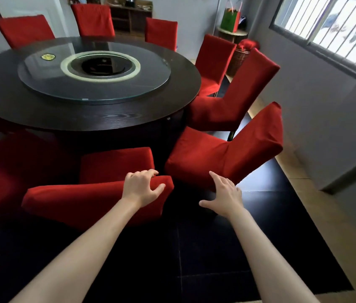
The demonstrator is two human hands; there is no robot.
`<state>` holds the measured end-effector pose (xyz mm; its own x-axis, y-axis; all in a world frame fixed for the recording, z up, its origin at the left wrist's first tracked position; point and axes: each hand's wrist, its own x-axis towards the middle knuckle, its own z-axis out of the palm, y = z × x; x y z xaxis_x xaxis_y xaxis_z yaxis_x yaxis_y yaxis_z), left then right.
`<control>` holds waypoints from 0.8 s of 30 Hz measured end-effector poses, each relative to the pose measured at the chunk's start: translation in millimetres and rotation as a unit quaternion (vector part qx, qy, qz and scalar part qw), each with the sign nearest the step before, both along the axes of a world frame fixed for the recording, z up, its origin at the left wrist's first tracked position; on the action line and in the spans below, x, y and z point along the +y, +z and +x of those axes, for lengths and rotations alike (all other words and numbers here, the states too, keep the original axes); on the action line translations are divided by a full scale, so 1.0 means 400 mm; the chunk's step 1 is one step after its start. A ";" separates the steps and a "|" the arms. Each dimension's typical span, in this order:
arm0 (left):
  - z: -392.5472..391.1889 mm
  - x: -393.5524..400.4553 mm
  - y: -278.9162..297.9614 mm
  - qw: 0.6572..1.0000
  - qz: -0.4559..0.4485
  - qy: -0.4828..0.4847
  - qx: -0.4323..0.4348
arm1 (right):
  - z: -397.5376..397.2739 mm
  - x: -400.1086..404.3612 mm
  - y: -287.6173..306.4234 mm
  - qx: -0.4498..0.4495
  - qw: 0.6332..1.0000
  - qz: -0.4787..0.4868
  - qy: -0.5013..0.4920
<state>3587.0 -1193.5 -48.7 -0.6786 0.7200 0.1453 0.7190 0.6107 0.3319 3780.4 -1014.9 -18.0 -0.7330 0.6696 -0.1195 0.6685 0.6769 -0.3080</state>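
A red-covered chair (89,200) stands right in front of me, its seat tucked toward the round dark table (89,114). My left hand (143,185) grips the right end of this chair's backrest top, fingers curled over the far edge and thumb on the near side. My right hand (223,196) hovers open in the air to the right of that backrest, fingers spread, holding nothing. It is near the front corner of the neighbouring red chair (227,156), and whether it touches that seat I cannot tell.
Several more red chairs ring the table, which carries a glass turntable (94,84) with a central ring. Dark floor tiles (194,248) lie under me. A wall and barred window (334,29) are on the right, a wicker basket (239,57) and shelf at the back.
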 end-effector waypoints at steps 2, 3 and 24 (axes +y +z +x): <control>0.055 0.062 0.016 1.000 0.006 -0.003 0.007 | 0.060 0.057 0.013 0.006 1.000 0.002 -0.005; 0.080 0.094 0.023 1.000 0.007 -0.005 0.007 | 0.088 0.085 0.018 0.008 1.000 0.005 -0.008; 0.336 0.851 0.088 0.992 0.071 -0.095 -0.031 | 0.332 0.743 0.080 -0.006 0.997 0.028 -0.067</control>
